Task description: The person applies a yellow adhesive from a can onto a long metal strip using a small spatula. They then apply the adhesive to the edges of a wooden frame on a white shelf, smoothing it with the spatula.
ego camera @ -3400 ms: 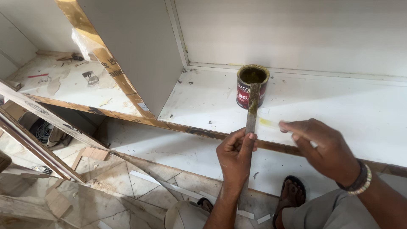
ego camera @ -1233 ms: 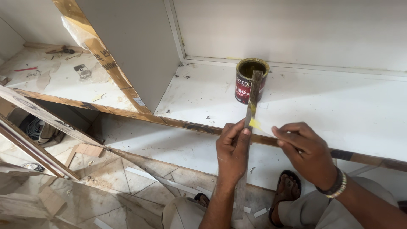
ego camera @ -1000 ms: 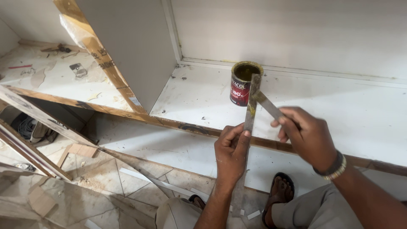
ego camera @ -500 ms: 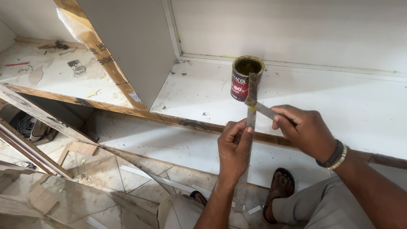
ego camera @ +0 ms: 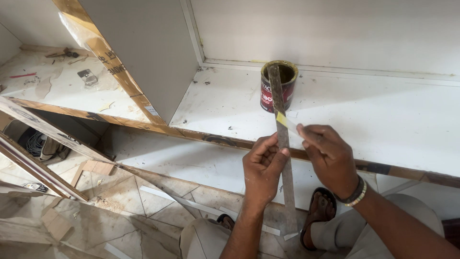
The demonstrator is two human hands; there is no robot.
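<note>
A: Wooden strip (ego camera: 282,144), long and narrow, head view: where does it stand?
B: It rises nearly upright in front of the person; its lower end rests near the floor by a sandalled foot (ego camera: 318,211), and its upper end crosses the open mouth of the tin can (ego camera: 279,86).
A: State of the hands?
B: The left hand (ego camera: 263,170) is closed around the strip at mid-length, thumb and fingers pinching its edge. The right hand (ego camera: 328,156), which wears a bracelet (ego camera: 355,193), is closed on a small pale blade (ego camera: 292,125), whose yellow-smeared tip touches the strip just above the left hand.
A: Surroundings?
B: The can stands on a white shelf board (ego camera: 383,115) edged with a wood trim. A white upright panel (ego camera: 143,52) rises to the left. Tiled floor (ego camera: 120,206) lies below.
</note>
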